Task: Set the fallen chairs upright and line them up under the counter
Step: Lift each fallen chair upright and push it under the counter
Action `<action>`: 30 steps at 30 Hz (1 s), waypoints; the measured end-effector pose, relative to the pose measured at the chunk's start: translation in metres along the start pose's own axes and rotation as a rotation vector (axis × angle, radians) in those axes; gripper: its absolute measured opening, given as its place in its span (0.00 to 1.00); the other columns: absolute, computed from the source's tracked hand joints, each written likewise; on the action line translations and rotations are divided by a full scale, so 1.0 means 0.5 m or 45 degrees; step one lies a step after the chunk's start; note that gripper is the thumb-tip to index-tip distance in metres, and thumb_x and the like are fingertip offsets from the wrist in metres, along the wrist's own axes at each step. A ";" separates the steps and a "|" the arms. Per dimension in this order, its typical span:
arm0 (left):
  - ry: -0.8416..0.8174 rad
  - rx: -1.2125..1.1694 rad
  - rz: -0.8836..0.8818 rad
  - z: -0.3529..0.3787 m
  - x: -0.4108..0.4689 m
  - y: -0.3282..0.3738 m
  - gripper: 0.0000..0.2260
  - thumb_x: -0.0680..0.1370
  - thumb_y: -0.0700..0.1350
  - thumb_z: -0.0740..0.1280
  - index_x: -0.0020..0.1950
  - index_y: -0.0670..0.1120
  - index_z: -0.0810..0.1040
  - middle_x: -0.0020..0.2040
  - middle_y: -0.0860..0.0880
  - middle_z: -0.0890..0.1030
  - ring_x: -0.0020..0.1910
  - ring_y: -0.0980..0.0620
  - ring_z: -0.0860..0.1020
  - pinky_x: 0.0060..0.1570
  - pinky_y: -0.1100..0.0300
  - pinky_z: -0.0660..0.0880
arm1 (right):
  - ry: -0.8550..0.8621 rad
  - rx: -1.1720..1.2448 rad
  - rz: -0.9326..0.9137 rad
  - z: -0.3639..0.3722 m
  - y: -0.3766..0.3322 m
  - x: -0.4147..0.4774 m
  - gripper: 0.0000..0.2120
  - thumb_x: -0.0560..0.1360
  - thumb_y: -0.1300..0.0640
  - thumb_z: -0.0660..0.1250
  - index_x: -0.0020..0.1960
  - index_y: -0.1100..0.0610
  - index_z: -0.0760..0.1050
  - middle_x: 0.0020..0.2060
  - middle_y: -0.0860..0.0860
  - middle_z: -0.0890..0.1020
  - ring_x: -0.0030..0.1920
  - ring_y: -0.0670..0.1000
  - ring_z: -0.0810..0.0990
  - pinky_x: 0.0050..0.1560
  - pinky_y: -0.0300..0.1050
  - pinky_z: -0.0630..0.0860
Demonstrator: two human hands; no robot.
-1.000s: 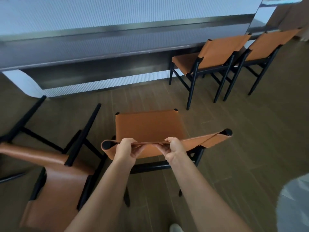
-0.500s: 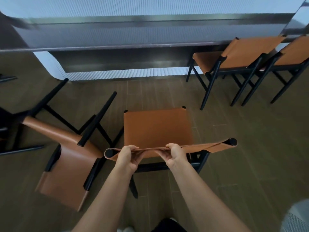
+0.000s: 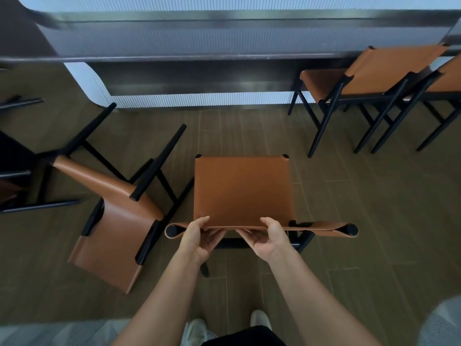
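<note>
Two hands on one chair, that's my view. Starting left of the counter (image 3: 224,41): black chair legs (image 3: 22,206) poke in at the frame edge, too cropped for me to say more. Next, in front of the counter's rounded left end, a fallen chair (image 3: 112,221) lies on its side on the floor (image 3: 374,221), its legs pointing toward the counter. Now the left hand (image 3: 197,237): fingers curled under and thumb over the top edge of the tan backrest, gripping it. That's the held chair (image 3: 242,188), upright, seat facing the counter's middle, well short of it. The right hand (image 3: 269,238) grips the same edge just beside the left, fingers wrapped under. Over at the counter's right end, an upright chair (image 3: 374,68) sits with its seat under the overhang, and a second upright chair (image 3: 446,78) stands close beside it.
</note>
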State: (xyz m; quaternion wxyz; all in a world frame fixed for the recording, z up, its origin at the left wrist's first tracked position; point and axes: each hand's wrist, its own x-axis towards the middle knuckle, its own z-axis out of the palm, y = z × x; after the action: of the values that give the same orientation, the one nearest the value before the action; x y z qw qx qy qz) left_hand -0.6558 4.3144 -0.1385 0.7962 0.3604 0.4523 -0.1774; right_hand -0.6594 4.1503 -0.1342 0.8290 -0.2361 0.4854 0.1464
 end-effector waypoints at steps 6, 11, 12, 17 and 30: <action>0.094 0.101 -0.065 0.011 0.011 -0.014 0.28 0.75 0.54 0.69 0.68 0.39 0.69 0.59 0.37 0.77 0.58 0.39 0.76 0.55 0.45 0.73 | 0.088 -0.052 -0.097 -0.060 -0.045 -0.007 0.15 0.77 0.55 0.67 0.59 0.62 0.72 0.57 0.63 0.78 0.50 0.62 0.80 0.43 0.57 0.78; -0.001 -0.145 -0.029 0.026 0.000 -0.048 0.22 0.77 0.47 0.68 0.68 0.40 0.71 0.61 0.37 0.77 0.57 0.38 0.78 0.54 0.44 0.76 | 0.089 -0.019 -0.134 -0.093 -0.093 -0.003 0.15 0.76 0.56 0.68 0.60 0.62 0.72 0.57 0.63 0.77 0.54 0.61 0.79 0.50 0.59 0.77; -0.007 -0.183 -0.008 0.027 0.000 -0.049 0.21 0.77 0.46 0.68 0.67 0.40 0.71 0.60 0.36 0.77 0.56 0.37 0.79 0.53 0.43 0.77 | 0.073 -0.029 -0.125 -0.095 -0.101 -0.001 0.14 0.76 0.57 0.68 0.58 0.62 0.72 0.57 0.63 0.77 0.56 0.61 0.79 0.50 0.59 0.77; 0.086 -0.086 0.027 0.035 0.013 -0.019 0.12 0.76 0.41 0.68 0.57 0.38 0.73 0.56 0.35 0.78 0.50 0.37 0.79 0.40 0.44 0.79 | 0.051 -0.099 -0.112 -0.084 -0.136 0.018 0.11 0.76 0.66 0.66 0.58 0.63 0.72 0.54 0.64 0.79 0.50 0.63 0.80 0.45 0.59 0.80; 0.070 0.088 0.121 0.134 0.020 0.075 0.09 0.79 0.36 0.63 0.57 0.33 0.72 0.64 0.32 0.74 0.62 0.34 0.75 0.58 0.47 0.75 | -0.053 -0.252 -0.070 0.012 -0.227 0.033 0.05 0.78 0.67 0.65 0.53 0.63 0.73 0.49 0.63 0.78 0.47 0.62 0.80 0.38 0.59 0.81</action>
State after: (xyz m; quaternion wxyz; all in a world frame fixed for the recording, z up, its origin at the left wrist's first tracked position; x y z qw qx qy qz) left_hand -0.5879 4.2910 -0.1095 0.7782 0.4134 0.4501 -0.1448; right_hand -0.5935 4.0577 -0.1176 0.8152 -0.3270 0.4446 0.1756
